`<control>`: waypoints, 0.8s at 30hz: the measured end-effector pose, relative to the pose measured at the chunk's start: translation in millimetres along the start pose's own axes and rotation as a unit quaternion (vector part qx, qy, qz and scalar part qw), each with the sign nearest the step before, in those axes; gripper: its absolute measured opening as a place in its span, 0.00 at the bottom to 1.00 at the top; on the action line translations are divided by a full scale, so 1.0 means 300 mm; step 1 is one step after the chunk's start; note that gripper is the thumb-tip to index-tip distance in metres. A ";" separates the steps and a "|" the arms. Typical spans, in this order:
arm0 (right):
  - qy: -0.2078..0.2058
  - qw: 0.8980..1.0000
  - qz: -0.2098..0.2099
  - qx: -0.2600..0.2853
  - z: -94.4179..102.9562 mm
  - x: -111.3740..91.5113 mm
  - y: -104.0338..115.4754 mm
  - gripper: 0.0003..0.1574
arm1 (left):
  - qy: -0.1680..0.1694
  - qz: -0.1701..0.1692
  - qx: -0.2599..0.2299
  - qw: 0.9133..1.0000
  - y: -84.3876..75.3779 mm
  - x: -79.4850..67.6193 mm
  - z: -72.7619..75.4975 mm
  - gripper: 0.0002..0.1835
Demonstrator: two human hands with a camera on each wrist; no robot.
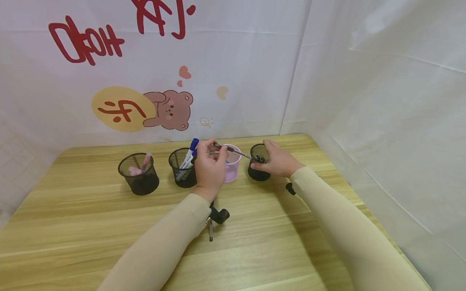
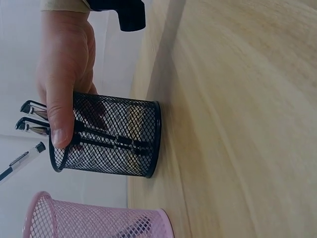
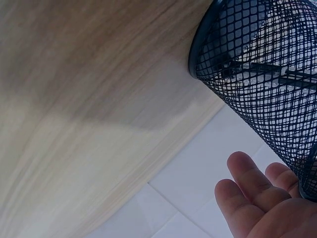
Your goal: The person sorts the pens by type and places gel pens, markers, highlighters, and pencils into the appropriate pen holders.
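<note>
Between thumb and fingers my left hand (image 1: 211,167) pinches a slim pen (image 1: 239,152). That pen slants down to the right, its far end beside the rim of the rightmost black mesh pen cup (image 1: 259,174). In the left wrist view the pen's clear barrel (image 2: 22,161) with a dark end shows outside the cup's mouth. My right hand (image 1: 279,160) grips this cup at its rim, thumb on the near side. Two clear pens with dark clips (image 2: 37,119) stand inside it. The right wrist view shows some fingers (image 3: 252,191) beside the mesh wall.
A pink mesh cup (image 1: 231,173) stands left of the held cup. Farther left are a black cup (image 1: 185,182) with blue-capped markers (image 1: 190,153) and another (image 1: 143,186) with pink pens. Another pen (image 1: 210,232) lies under my left wrist. White cloth surrounds the wooden table (image 1: 255,250).
</note>
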State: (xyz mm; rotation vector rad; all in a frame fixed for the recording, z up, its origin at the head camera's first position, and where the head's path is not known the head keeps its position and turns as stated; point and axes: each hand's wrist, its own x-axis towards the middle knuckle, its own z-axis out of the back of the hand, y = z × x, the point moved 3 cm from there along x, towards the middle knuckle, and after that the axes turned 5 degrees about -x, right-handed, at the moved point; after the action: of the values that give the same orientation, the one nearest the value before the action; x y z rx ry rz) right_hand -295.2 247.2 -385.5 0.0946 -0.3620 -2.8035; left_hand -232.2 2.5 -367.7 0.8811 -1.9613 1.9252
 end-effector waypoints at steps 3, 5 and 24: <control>0.000 1.000 -0.002 -0.001 0.003 -0.002 0.004 0.77 | 0.000 -0.004 -0.003 1.000 -0.004 0.000 -0.007 0.19; 0.002 1.000 -0.004 0.000 0.005 -0.004 0.008 0.76 | -0.001 -0.009 -0.005 1.000 -0.007 0.000 -0.011 0.19; -0.002 1.000 0.004 0.008 0.002 -0.003 0.006 0.76 | 0.011 -0.004 0.057 0.998 0.009 0.003 -0.055 0.19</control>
State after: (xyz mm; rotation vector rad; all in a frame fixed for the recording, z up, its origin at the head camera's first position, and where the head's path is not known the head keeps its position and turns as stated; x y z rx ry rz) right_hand -293.9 245.9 -384.4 0.0898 -0.3849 -2.7932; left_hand -238.3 18.2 -367.8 0.8907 -1.8492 2.0514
